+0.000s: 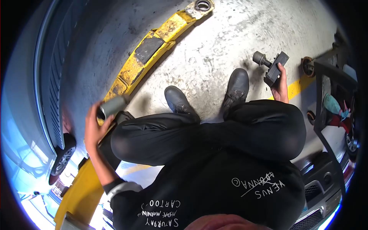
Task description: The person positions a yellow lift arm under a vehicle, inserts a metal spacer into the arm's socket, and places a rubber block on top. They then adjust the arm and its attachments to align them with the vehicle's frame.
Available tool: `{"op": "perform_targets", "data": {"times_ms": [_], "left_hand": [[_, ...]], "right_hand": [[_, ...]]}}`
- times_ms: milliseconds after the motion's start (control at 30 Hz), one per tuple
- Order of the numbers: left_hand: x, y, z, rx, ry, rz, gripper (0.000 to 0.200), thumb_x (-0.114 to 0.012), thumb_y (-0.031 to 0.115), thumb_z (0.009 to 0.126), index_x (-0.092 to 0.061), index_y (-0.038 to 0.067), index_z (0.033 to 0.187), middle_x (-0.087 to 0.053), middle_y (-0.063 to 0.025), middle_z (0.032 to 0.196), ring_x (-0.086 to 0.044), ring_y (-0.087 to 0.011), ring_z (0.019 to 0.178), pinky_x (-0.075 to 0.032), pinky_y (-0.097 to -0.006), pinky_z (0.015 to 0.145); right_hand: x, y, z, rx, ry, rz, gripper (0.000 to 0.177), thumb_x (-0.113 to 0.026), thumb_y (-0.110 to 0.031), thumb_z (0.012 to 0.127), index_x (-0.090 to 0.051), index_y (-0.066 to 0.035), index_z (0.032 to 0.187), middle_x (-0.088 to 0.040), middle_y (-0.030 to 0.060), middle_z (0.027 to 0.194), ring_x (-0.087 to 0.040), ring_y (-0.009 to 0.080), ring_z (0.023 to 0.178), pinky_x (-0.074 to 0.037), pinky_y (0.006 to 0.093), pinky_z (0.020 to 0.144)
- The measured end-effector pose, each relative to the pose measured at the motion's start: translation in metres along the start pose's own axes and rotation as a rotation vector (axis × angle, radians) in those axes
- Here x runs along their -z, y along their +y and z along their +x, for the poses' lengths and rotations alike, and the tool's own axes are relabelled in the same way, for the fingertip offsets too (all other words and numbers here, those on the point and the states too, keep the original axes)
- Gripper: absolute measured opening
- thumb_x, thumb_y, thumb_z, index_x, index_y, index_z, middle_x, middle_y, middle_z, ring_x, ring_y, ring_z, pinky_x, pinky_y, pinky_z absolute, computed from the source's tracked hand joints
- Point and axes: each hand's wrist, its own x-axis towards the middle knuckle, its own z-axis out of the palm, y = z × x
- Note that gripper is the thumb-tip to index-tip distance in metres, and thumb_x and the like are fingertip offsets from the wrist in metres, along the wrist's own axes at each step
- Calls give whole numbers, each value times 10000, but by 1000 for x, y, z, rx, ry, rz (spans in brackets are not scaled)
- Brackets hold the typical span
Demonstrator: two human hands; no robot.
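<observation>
My left hand (96,124) is closed around a grey metal cylinder (114,106), held over the yellow lift arm (130,69) near its lower end. The cylinder's open end faces my palm. On the right, my right hand (281,86) grips a dark block-shaped tool (276,68) above the floor, its fingers mostly hidden behind it. A dark round fitting (259,58) on a short shaft sticks out from the tool toward the upper left. The yellow arm is scuffed, with a black pad and a round ring at its far end.
A car body (27,107) with a wheel (65,159) stands at the left. My shoes (177,99) are on the grey concrete floor (207,50). At the right are a wheeled black cart (321,111) with items on it, a yellow floor line (301,86) and vehicle parts.
</observation>
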Motion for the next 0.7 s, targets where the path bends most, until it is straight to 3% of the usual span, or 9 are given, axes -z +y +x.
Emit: {"op": "perform_targets", "data": {"times_ms": [67, 133, 200, 333, 533, 600, 700], "left_hand": [[7, 24, 73, -253, 19, 65, 580, -841, 159, 790, -597, -7, 1289, -696, -183, 1133, -696, -305, 1049, -533, -374, 911], [9, 67, 144, -434, -2, 53, 555, -838, 153, 805, -601, 2, 1284, -701, -185, 1106, -702, -283, 1013, -546, -377, 878], [-1, 111, 211, -618, -36, 11, 536, -838, 175, 824, -603, 11, 1277, -703, -179, 1074, -709, -300, 969, -557, -380, 855], [-49, 180, 331, -850, -19, 110, 541, -835, 262, 845, -602, 38, 1278, -717, -206, 1072, -714, -358, 1046, -558, -410, 897], [-137, 219, 458, -874, -131, 221, 582, -832, 372, 837, -613, 53, 1271, -725, -217, 1109, -695, -382, 1088, -564, -426, 912], [-142, 221, 477, -756, -103, 304, 609, -834, 407, 825, -615, 49, 1267, -737, -199, 1084, -702, -390, 1067, -574, -435, 905], [-142, 224, 486, -812, -172, 375, 543, -830, 307, 832, -617, 92, 1284, -727, -204, 1106, -691, -391, 1081, -569, -452, 923]], "right_hand": [[4, 4, 2, 0, 1, 64, 497, -748, -469, 878, -609, -108, 1189, -651, 50, 921, -651, 162, 813, -554, 331, 765], [12, 11, 2, 15, 20, 96, 505, -742, -475, 880, -604, -108, 1198, -652, 51, 930, -655, 168, 827, -558, 339, 770], [19, 17, -7, 23, 59, 83, 559, -735, -473, 881, -597, -99, 1274, -653, 47, 998, -638, 152, 884, -526, 324, 800], [39, 43, -25, -9, 98, 161, 545, -732, -459, 889, -601, -84, 1262, -658, 49, 1022, -633, 161, 913, -520, 328, 822], [47, 61, -53, -95, 268, 147, 501, -741, -448, 891, -619, -79, 1208, -657, 51, 988, -635, 158, 872, -517, 324, 788], [46, 57, -67, -54, 310, 100, 496, -735, -446, 897, -624, -71, 1201, -654, 49, 995, -631, 157, 882, -507, 317, 792], [50, 57, -77, -97, 369, 152, 495, -723, -452, 907, -625, -57, 1188, -655, 45, 987, -632, 153, 887, -508, 315, 802]]}}
